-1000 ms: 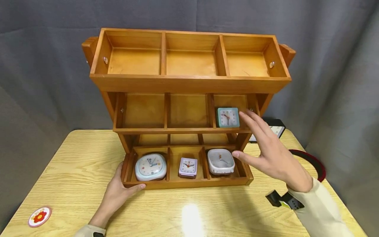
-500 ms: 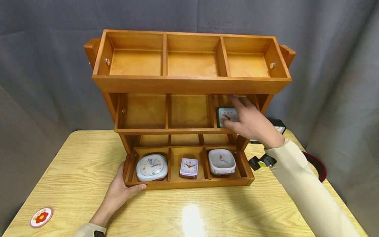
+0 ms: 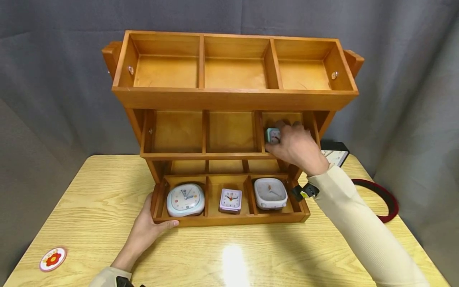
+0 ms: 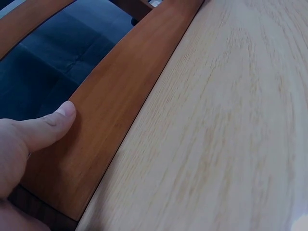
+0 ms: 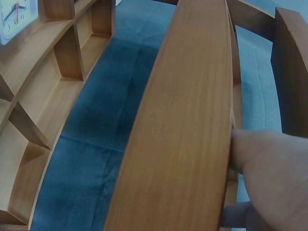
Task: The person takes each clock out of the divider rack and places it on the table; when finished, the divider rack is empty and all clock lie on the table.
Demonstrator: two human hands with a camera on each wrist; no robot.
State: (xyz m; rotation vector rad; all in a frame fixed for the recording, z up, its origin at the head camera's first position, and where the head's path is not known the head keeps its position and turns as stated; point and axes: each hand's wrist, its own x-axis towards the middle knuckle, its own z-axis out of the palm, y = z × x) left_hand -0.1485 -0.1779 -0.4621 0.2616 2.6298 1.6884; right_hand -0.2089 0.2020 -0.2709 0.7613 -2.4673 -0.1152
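Observation:
A wooden three-tier organizer [image 3: 229, 99] stands on the table. My left hand [image 3: 150, 229] grips the left front corner of its bottom tier, thumb along the front board [image 4: 120, 82]. In the middle tier's right compartment, my right hand [image 3: 295, 143] holds a small teal alarm clock [image 3: 273, 136], fingers over its top and thumb low in front; the hand covers much of its face. The right wrist view has this hand [image 5: 269, 178] behind a wooden board, the teal clock hidden. The bottom tier holds a light-blue clock [image 3: 185, 199], a lilac clock [image 3: 230, 200] and a white clock [image 3: 270, 193], one per compartment.
Right of the organizer stands a black-framed clock [image 3: 335, 153], partly behind my right forearm. A dark red ring-shaped rim [image 3: 389, 199] lies at the table's right. A round flower coaster [image 3: 53, 259] lies front left. Grey curtain [image 3: 53, 99] hangs behind.
My right hand has moved left from beside the middle tier into its right compartment and taken hold of the teal clock, which has shifted slightly. My left hand keeps its grip on the corner.

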